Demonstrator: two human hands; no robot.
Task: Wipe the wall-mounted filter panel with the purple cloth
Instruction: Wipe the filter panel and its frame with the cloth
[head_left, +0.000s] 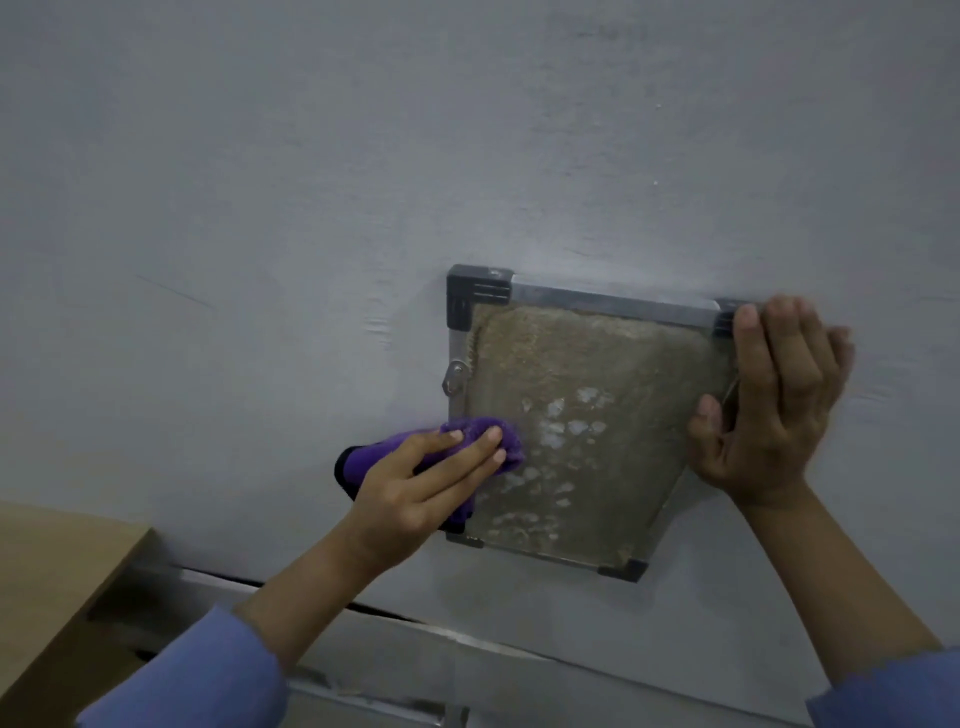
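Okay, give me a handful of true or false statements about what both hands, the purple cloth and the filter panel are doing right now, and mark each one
1. The left hand presses the purple cloth against the filter panel. True.
2. The cloth is at the panel's upper right corner. False: it is at the left edge, low down.
3. The right hand holds the panel's right edge. True.
4. The right hand holds a second cloth. False: it holds only the panel.
5. The mesh looks spotless. False: it is brownish with pale patches.
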